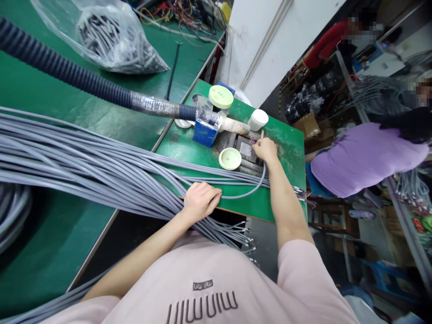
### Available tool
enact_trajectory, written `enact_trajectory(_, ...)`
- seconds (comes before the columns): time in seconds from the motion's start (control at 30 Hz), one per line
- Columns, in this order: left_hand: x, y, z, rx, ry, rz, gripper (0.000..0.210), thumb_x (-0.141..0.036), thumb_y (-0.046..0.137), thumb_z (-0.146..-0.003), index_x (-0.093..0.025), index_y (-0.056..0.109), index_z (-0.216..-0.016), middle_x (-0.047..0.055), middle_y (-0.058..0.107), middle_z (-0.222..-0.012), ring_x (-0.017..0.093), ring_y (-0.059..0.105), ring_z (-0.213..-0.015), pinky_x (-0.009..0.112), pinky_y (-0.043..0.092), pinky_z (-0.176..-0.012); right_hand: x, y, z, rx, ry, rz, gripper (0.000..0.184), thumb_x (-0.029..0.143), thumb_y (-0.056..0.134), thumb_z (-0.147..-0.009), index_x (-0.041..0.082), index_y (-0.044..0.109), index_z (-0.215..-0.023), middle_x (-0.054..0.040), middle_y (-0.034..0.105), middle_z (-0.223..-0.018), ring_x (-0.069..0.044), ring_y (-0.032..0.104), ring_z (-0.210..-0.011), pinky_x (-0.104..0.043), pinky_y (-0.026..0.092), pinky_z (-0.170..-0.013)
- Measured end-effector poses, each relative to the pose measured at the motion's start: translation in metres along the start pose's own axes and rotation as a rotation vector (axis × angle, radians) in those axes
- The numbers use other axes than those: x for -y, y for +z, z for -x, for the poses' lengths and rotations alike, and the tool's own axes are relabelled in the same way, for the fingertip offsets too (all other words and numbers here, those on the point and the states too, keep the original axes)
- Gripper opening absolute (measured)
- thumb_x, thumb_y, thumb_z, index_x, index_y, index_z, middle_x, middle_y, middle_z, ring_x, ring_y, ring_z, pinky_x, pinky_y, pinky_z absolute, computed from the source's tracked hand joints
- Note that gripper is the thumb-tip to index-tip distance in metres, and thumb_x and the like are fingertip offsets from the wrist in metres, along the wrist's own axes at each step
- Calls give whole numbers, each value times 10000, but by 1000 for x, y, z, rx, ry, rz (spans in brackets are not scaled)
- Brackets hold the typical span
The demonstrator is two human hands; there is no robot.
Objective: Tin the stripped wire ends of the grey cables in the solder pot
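Note:
My right hand point(266, 149) is closed on the end of a grey cable point(251, 192), with thin wires poking out by the fingertips. Those wires are over or just beside a shiny square metal surface point(247, 149) set in a dark block; contact cannot be made out. From there the cable curves down and back to my left hand point(200, 201), whose fingers are closed on it at the edge of a large grey cable bundle point(101, 155). A shallow pale-green dish point(230, 159) lies left of the metal surface. The mouth of a taped hose point(236, 126) points towards my right hand.
A blue box point(205, 130) sits under the hose. Behind are a round yellow-green lid point(221, 96) and a white cup point(258, 119). A plastic bag of grey pieces point(111, 40) lies on the green table point(97, 92). A person in purple point(364, 157) sits at the right.

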State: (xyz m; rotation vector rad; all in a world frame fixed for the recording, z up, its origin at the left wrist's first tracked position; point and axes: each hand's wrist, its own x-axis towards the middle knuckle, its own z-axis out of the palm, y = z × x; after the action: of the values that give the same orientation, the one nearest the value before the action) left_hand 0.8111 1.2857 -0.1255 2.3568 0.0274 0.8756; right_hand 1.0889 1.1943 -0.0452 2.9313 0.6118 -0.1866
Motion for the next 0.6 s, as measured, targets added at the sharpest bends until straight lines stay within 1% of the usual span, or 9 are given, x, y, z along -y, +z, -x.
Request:
enact_trajectory(0.27,1,0,0,-13,18,-12,78,-206,565,-859,-193,633,-894,1,685,-722,139,582,-681,311,352,-637,2,5,-2,-1,-9,17,297,285,507,-810,147,734,-943,-160,706,-1027,-278,642,-1011,-350,477,-851)
enact_trajectory(0.6,2,2,2,5,5,-1,95,-214,557,-861,-198,641,-901,7,678,-716,144,585,-690,322,354,-640,-2,-3,3,-22,-12,-1,292,295,504,-809,151,739,-905,-158,713,-1006,-280,643,-997,-353,471,-863)
